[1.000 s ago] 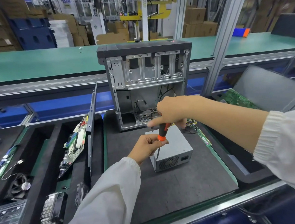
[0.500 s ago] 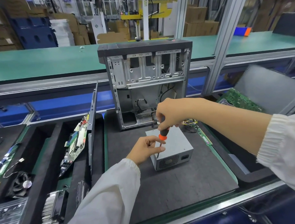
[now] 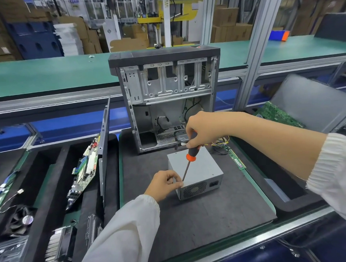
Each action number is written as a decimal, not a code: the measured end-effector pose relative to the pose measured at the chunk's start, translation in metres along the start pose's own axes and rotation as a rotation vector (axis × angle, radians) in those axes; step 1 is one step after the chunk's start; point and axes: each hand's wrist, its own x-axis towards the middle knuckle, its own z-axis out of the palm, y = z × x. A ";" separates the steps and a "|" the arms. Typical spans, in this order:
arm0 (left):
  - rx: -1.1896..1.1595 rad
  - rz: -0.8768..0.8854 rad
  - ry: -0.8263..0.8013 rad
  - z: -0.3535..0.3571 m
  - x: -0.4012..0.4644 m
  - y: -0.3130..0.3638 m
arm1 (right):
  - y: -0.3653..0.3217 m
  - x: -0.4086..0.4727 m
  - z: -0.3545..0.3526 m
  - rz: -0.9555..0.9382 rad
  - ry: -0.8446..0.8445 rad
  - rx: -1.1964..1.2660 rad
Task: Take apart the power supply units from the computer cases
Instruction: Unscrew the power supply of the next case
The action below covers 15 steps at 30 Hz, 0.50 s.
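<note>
Gray power supply box [image 3: 197, 169] out of the open computer case [image 3: 166, 99], sitting on the dark mat [image 3: 192, 219] of the tabletop just in front of it. Left hand [image 3: 163, 183] pinched tight on the box's near top corner. Right hand [image 3: 201, 129] closed around the orange and black screwdriver [image 3: 190, 155], tip down at that same corner.

Left hand [image 3: 164, 183] at the near left top corner of the power supply unit [image 3: 197, 169], fingertips pinched there, sleeved forearm reaching up from below. Right hand [image 3: 200, 129] above the unit's far edge, grip closed round the screwdriver [image 3: 189, 156] handle, forearm bare, entering from right.
</note>
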 end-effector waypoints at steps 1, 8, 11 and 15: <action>0.025 0.001 -0.009 0.000 0.000 0.001 | 0.003 -0.002 -0.003 0.009 0.012 0.006; -0.543 -0.310 0.205 0.006 0.024 0.032 | 0.035 -0.017 -0.010 0.098 0.041 0.012; -0.924 -0.453 0.118 0.016 0.034 0.047 | 0.045 -0.020 -0.003 0.131 0.030 0.001; -0.849 -0.435 0.079 0.036 0.046 0.059 | 0.058 -0.023 0.000 0.163 0.053 0.013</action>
